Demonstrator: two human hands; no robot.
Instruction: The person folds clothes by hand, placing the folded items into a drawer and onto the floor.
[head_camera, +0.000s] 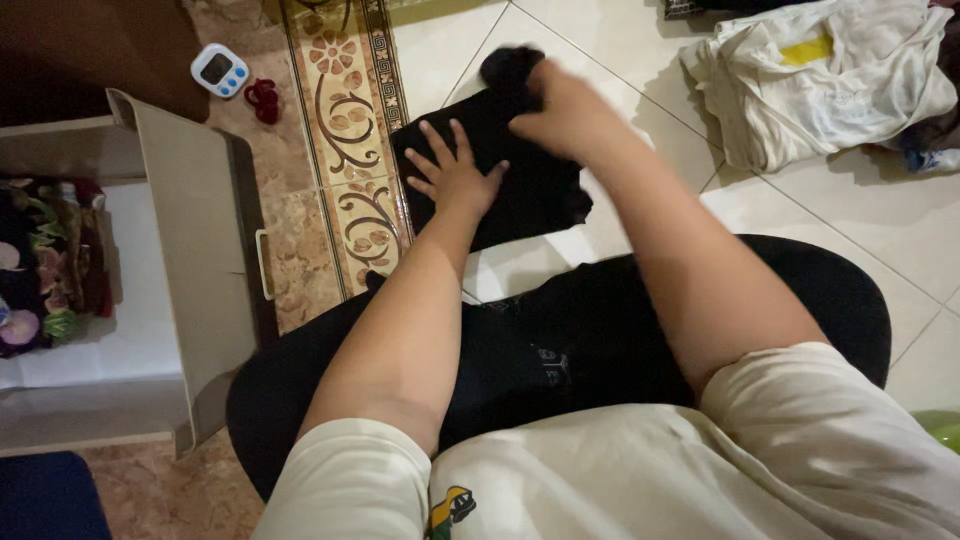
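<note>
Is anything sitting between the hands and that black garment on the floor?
Nothing visible. The left hand lies flat on the black garment, and the right hand has a grip on its bunched upper edge. The pile of pale clothes and the open box lie off to either side.

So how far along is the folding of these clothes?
Some looks done: folded floral fabric already sits in the open grey storage box. In hand: the left hand presses flat on a black garment on the tiled floor, while the right hand grips its far end, bunched up. Left: a crumpled cream cloth pile lies unfolded nearby.
</note>
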